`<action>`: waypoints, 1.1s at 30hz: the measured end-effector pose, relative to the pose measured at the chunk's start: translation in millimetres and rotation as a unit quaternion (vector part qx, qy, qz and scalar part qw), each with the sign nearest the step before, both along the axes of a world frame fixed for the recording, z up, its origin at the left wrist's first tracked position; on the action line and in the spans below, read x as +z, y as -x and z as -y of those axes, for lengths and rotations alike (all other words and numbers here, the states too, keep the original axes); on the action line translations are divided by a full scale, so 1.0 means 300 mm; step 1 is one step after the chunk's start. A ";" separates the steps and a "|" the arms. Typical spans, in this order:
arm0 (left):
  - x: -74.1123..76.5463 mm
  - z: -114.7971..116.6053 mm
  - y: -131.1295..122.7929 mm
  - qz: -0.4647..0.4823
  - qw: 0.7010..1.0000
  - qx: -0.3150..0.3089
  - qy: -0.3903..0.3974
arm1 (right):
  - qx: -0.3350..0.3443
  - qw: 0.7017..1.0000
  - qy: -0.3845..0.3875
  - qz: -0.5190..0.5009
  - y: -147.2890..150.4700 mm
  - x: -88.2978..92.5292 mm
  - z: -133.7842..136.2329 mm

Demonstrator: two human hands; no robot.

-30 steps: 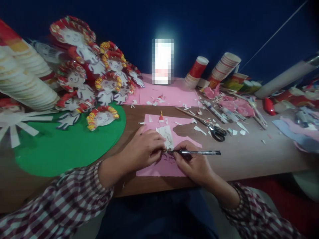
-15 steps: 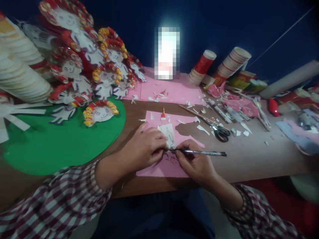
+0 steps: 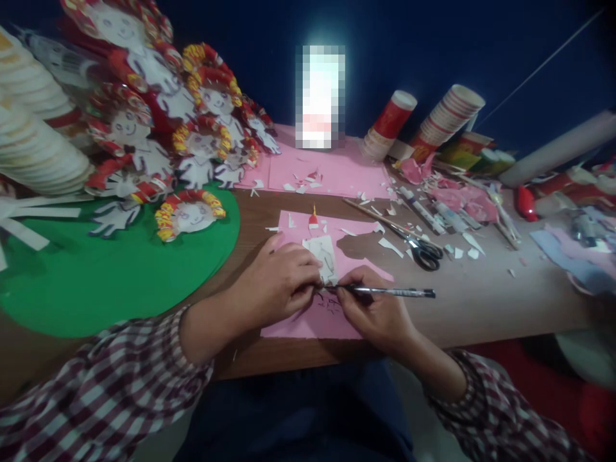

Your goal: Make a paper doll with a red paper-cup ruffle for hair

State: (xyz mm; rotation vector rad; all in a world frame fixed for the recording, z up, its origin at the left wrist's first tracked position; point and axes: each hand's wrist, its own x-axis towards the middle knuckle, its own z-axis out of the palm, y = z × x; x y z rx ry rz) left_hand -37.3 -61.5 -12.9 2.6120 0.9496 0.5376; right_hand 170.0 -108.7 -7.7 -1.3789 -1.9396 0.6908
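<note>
In the head view my right hand (image 3: 378,311) is closed around a black pen (image 3: 399,292), whose tip meets the lower edge of a small piece of white paper (image 3: 321,251). Dark drawn lines show on that paper. My left hand (image 3: 283,279) lies over its left side, with curled fingers gripping it near the bottom. Beneath both hands is a pink paper sheet (image 3: 296,327) with dark pen marks and a cut-out right edge. A small red-and-white scrap with a yellow tip (image 3: 314,219) rests just beyond the white paper.
Scissors (image 3: 423,253), a thin stick (image 3: 368,210), paint tubes (image 3: 423,212) and paper scraps lie to the right. Stacked paper cups (image 3: 450,115) stand behind. On the left are a green board (image 3: 144,276), paper-doll figures (image 3: 192,215) and a stack of ridged cups (image 3: 43,138).
The whole view has shifted slightly, so things sit a little higher and further left. Both hands keep nearly the same pose at the paper, the pen still in my right hand.
</note>
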 end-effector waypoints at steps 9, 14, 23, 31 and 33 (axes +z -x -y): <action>0.002 0.001 0.000 -0.001 1.000 0.000 -0.004 | 0.012 1.000 -0.011 -0.017 -0.004 -0.006 -0.003; 0.003 0.001 0.001 -0.002 1.000 -0.002 -0.004 | 0.010 0.999 0.008 -0.040 -0.004 -0.004 -0.001; 0.000 0.002 0.001 -0.005 1.000 -0.001 -0.006 | 0.025 0.999 -0.001 -0.027 0.003 -0.001 -0.003; 0.003 0.001 -0.001 -0.005 1.000 -0.002 -0.003 | 0.014 1.000 0.002 -0.025 0.005 0.000 -0.005; 0.002 0.001 0.000 -0.004 1.000 -0.002 -0.002 | 0.013 1.000 0.004 -0.023 0.006 0.002 -0.005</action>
